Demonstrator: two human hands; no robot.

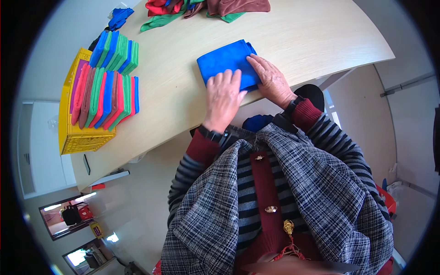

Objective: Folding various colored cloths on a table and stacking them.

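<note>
In the head view, the blue cloth [220, 61] lies folded on the pale table [169, 98], close to its near edge and beneath the fingers of both hands. The left hand [223, 100] comes in from the near side; its fingers are nearly straight and slightly parted, laid on the near part of the cloth, with the thumb held out toward the right. The right hand [273, 82] is at the right end, its fingers extended and leaning up and left over that edge; whether its thumb pinches the layers from below cannot be told.

Most of the cloth shows beyond and to the left of the fingers. It forms a rough rectangle, seemingly a little longer from side to side; this long axis slants, the right end farther from the person than the left, roughly along the table's near edge. Part of the near side is hidden by the hands. Loose layers show at the far right corner.

Well apart on the left, folded cloths [108, 98] in red, green, blue and brown stand in rows beside a yellow basket [87, 140]. Crumpled cloths [238, 6] lie at the far edge.
</note>
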